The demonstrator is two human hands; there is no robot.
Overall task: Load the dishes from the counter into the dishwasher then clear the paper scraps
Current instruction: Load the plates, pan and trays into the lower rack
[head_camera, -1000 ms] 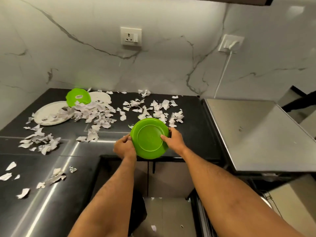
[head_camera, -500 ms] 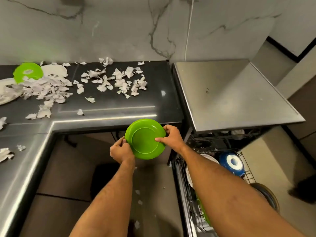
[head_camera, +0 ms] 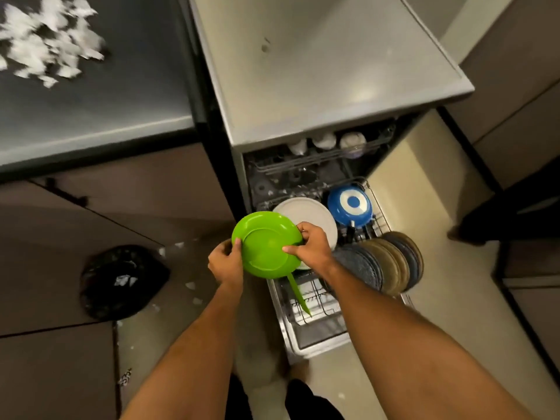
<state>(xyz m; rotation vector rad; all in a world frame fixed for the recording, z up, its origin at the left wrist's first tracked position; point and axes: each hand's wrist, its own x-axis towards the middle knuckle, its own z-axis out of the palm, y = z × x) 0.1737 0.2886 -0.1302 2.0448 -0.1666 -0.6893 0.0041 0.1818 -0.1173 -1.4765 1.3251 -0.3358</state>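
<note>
I hold a green plate [head_camera: 265, 245] with both hands, its underside facing me, above the left edge of the pulled-out lower dishwasher rack [head_camera: 318, 301]. My left hand [head_camera: 225, 262] grips its left rim. My right hand [head_camera: 309, 244] grips its right rim. In the rack stand a white plate [head_camera: 312, 216], a blue-and-white dish [head_camera: 350, 204], several dark and brown plates [head_camera: 391, 265] and another green plate [head_camera: 298, 295] seen edge-on. Paper scraps [head_camera: 45, 43] lie blurred on the black counter [head_camera: 121, 110] at the top left.
The dishwasher's steel top [head_camera: 318, 71] fills the upper middle; its upper rack [head_camera: 327, 147] holds pale cups. A black bin bag [head_camera: 121, 280] sits on the floor at the left, with a few paper bits around it. Brown cabinets stand at the right.
My view has swung right and down from the counter to the open dishwasher. Both hands have carried the green plate from the counter edge to above the lower rack.
</note>
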